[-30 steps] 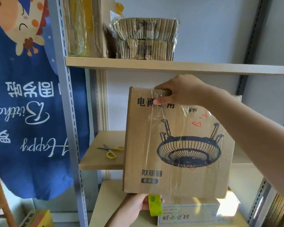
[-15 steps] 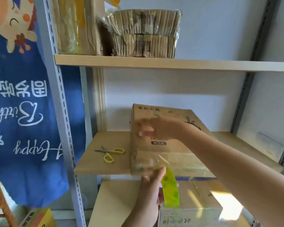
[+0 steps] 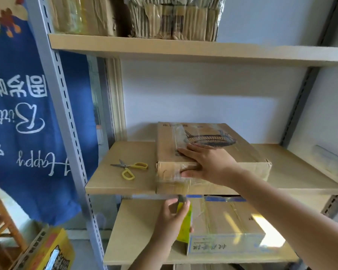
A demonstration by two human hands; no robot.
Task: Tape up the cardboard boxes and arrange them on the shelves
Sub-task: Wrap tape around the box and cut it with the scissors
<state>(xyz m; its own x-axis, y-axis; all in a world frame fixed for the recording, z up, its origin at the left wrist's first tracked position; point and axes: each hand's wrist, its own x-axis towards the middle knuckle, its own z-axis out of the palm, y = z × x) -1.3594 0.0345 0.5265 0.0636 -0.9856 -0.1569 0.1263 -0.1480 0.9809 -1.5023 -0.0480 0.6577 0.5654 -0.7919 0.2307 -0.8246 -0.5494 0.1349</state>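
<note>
- Cardboard box [image 3: 213, 151], flat and printed with a wire-basket drawing, lies on the middle shelf [image 3: 121, 184], its front edge level with or slightly past the shelf lip.
- Right hand [image 3: 207, 164] lies flat on the box's near top edge, fingers [image 3: 187, 152] spread on the lid and thumb hooked over the front face, pressing clear tape down.
- Left hand [image 3: 174, 217] is below the shelf lip, fingers closed around a yellow-green tape roll [image 3: 184, 223]; a shiny strip appears to run from it up to the box front.
- Risk: a downward pull on the tape could drag the box off the lip if the right hand eases its pressure.
- Risk: the tape looks wrinkled on the front face, so it may bond poorly or crease over itself.
- Risk: the yellow-handled scissors [image 3: 130, 167] lie to the left of the box, apart from it; with both hands busy, the reach for a cut would leave the tape slack.
- Writing: the box print is too foreshortened to read.
- A second taped box [image 3: 226, 225] on the lower shelf carries blue characters, upside down and blurred.
- Blue banner [image 3: 27, 123] hangs inverted at left; "Happy" and part of "Birthday" can be made out.
</note>
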